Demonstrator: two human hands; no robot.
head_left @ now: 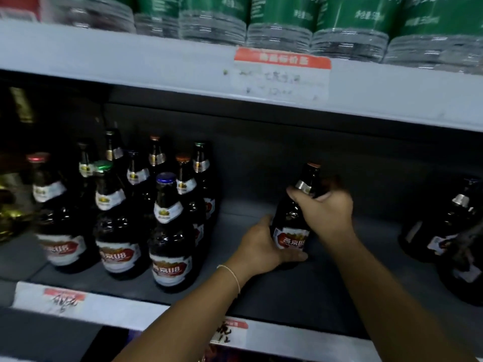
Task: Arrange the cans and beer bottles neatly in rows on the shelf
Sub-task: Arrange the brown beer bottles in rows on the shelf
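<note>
— Glass, dark and glossy, is what the held bottle (296, 218) is made of; it is round-bodied with a narrow neck, a silver foil band and a red-and-white paper label.

— How is it gripped?

— The lower body is cupped by the left hand (264, 246), fingers curled under the label, a thin bracelet (231, 274) being worn at that wrist. The neck is clasped by the right hand (326, 210), fingers wrapped round it. The bottle is kept upright near the middle of the shelf (300, 299), its base at or just above the board; which cannot be told.

— And the others?

— A cluster of like bottles (136, 218) is stood in rows well to the left, caps red, green, blue and orange. More bottles (449, 231) are seen at the right edge, blurred.

— The surface?

— Grey, matt and flat, with a dim back panel. Paper price tags (62, 299) are stuck along the pale front rail. Above, shrink-wrapped packs (282, 24) with green labels are stored on the upper shelf (130, 64).
</note>
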